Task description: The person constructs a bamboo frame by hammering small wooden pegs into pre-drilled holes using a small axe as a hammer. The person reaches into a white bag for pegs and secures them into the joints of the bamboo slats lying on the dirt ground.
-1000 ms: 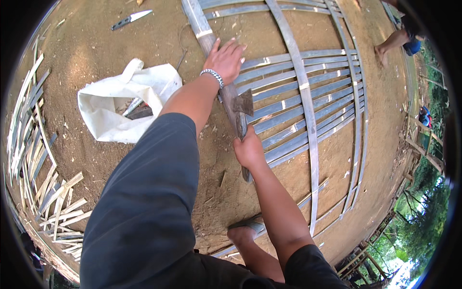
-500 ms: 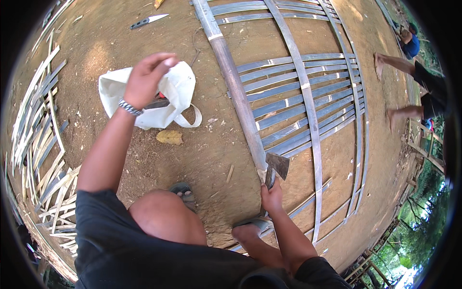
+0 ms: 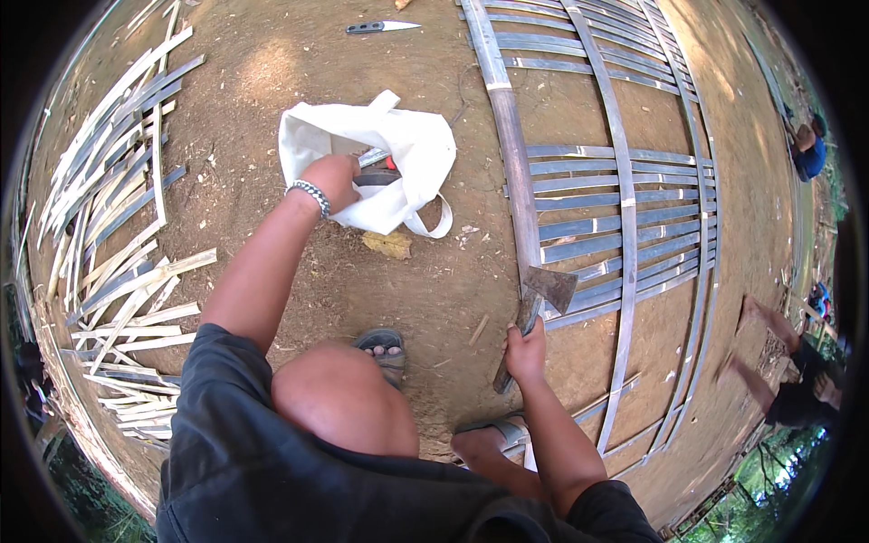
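Note:
My left hand (image 3: 333, 181) reaches into the mouth of a white bag (image 3: 425, 154) on the ground in front of me. Its fingers bend down inside the bag and their tips are hidden. Beside them in the bag lie a dark tool (image 3: 373, 179) and a small red part (image 3: 391, 163). My right hand (image 3: 525, 351) is closed around the wooden handle of a hatchet (image 3: 552, 288), below its head. The blade, dark and worn, points to the right, near the lower end of a thick bamboo pole (image 3: 516, 163).
A lattice of split bamboo strips (image 3: 626, 208) lies along the right. Loose strips (image 3: 118, 181) are heaped at the left. A knife (image 3: 384, 27) rests on the dirt beyond the bag, and a dry yellow leaf (image 3: 387, 244) beside it. Another person's legs (image 3: 769, 353) show at the right.
My left hand has come down from above the bag into its mouth. The hatchet remains in my right hand. The view has shifted, and the other person's legs appear lower.

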Motion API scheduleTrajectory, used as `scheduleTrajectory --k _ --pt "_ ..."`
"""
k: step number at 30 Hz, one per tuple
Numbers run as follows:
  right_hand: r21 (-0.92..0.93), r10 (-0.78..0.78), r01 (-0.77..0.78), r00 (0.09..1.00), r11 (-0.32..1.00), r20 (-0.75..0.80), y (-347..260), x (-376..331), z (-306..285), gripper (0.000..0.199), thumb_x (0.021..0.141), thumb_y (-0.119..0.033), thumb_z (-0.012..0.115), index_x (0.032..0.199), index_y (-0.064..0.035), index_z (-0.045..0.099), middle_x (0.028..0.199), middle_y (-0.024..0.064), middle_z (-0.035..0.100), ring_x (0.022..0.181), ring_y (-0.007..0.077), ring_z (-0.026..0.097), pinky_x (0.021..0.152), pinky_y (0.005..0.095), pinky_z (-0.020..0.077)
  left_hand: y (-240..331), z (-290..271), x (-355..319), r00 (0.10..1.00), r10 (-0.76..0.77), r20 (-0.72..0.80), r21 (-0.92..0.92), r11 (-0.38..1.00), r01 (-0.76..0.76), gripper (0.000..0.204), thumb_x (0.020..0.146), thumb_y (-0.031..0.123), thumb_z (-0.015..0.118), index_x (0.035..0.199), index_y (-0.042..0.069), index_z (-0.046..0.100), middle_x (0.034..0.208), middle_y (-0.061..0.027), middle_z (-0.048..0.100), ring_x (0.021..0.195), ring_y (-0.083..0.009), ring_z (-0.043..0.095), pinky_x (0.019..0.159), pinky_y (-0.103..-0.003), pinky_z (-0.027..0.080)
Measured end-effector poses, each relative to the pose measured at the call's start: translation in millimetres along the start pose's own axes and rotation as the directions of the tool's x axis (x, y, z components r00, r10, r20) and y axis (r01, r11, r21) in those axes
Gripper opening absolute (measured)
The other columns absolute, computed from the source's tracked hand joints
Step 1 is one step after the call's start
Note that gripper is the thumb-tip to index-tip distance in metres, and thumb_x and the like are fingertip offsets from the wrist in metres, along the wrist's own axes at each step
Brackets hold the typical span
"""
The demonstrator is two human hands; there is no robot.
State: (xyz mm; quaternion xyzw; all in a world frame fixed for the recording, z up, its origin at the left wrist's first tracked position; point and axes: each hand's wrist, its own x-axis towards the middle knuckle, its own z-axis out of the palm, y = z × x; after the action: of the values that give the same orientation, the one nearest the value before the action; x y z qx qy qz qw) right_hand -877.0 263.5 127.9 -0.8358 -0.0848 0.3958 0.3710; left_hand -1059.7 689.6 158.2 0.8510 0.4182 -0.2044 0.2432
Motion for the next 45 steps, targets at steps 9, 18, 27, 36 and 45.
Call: scheduleTrajectory --k 9,18,27,36,45 --pt "-0.051 0.050 -0.046 0.995 0.998 0.091 -3.5 -25.4 10.1 0.026 0.095 -0.008 0.060 0.115 -0.0010 0.047 0.073 0.0052 0.058 0.054 0.0130 0.058 0.050 0.0296 0.0480 -15.6 31.8 -24.1 0.961 -0.181 -0.207 -0.534 0.844 0.044 0.033 0.088 0.017 0.070 0.113 -0.004 0.066 0.100 -0.0234 0.073 0.098 -0.0329 0.071 0.088 -0.041 0.054" --pt "-0.081 0.102 -0.091 0.985 0.993 0.141 6.3 -41.0 18.9 0.028 0.093 -0.011 0.063 0.117 -0.0013 0.052 0.070 0.0078 0.061 0.056 0.0173 0.062 0.053 0.0334 0.0494 -46.7 20.2 56.6 0.963 -0.132 -0.235 -0.160 0.983 0.096 0.025 0.087 0.021 0.065 0.102 0.003 0.074 0.105 -0.0201 0.073 0.104 -0.0355 0.068 0.091 -0.044 0.053" --pt "-0.148 0.058 -0.038 0.990 0.988 0.130 0.9 -35.0 26.1 0.036 0.091 -0.016 0.064 0.121 0.0003 0.052 0.070 0.0102 0.063 0.062 0.0210 0.065 0.059 0.0372 0.0508 -33.7 48.7 58.2 0.913 -0.258 -0.316 -0.124 0.965 0.230 0.033 0.093 0.032 0.061 0.112 0.007 0.072 0.114 -0.0211 0.070 0.107 -0.0379 0.066 0.093 -0.048 0.052" --pt "-0.048 0.126 -0.121 0.985 0.991 0.118 -2.3 -38.6 19.8 0.030 0.093 -0.018 0.063 0.115 -0.0010 0.052 0.067 0.0099 0.063 0.057 0.0223 0.064 0.057 0.0379 0.0505 -42.0 53.8 69.1 0.916 -0.221 -0.335 -0.096 0.975 0.201 0.030 0.095 0.028 0.058 0.112 0.007 0.072 0.117 -0.0223 0.069 0.109 -0.0405 0.065 0.094 -0.049 0.051" --pt "-0.029 0.101 -0.100 0.993 0.995 0.068 33.0 -42.8 12.6 0.038 0.091 -0.022 0.065 0.119 -0.0009 0.052 0.069 0.0119 0.064 0.063 0.0256 0.067 0.063 0.0405 0.0515 -43.6 56.3 52.4 0.865 -0.168 -0.473 -0.225 0.972 0.065 0.027 0.093 0.020 0.062 0.107 0.000 0.071 0.108 -0.0255 0.070 0.103 -0.0424 0.066 0.090 -0.048 0.051"
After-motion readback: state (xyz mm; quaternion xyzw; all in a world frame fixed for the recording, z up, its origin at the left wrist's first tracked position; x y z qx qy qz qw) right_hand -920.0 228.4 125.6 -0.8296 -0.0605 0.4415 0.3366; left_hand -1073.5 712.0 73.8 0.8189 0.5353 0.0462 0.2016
